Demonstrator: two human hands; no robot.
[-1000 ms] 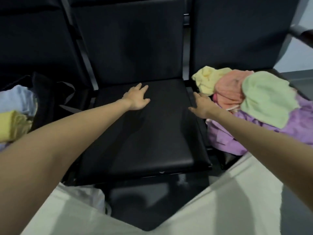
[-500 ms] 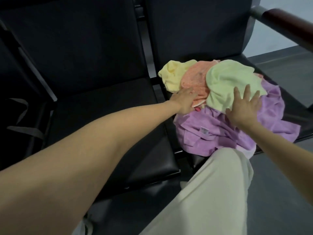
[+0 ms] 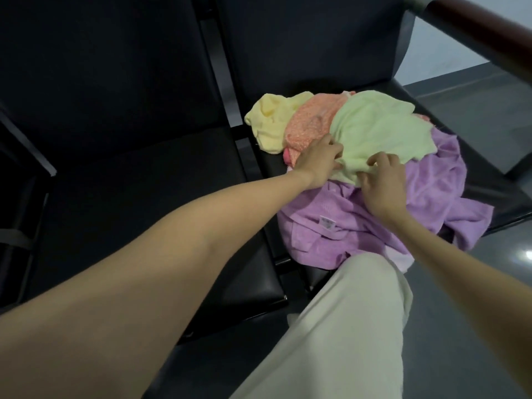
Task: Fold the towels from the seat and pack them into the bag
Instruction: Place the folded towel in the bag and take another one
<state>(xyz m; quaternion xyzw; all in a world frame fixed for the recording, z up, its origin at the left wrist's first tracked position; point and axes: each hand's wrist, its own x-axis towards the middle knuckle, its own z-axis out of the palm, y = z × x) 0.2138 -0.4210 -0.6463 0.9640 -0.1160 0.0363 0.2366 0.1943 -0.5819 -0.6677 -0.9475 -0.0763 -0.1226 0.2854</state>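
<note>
A heap of towels lies on the right black seat. On top is a pale green towel, with an orange towel and a yellow towel to its left and a large purple towel underneath. My left hand pinches the green towel's near edge on the left. Just beside it my right hand grips the same edge with curled fingers. The bag is out of view.
The middle black seat lies to the left of the heap. A wooden armrest crosses the top right. My knee in pale trousers stands against the seat's front edge. Grey floor shows at right.
Both hands have left the middle seat and crossed to the heap on the right. They have closed on the green towel's near edge, and the view has swung right.
</note>
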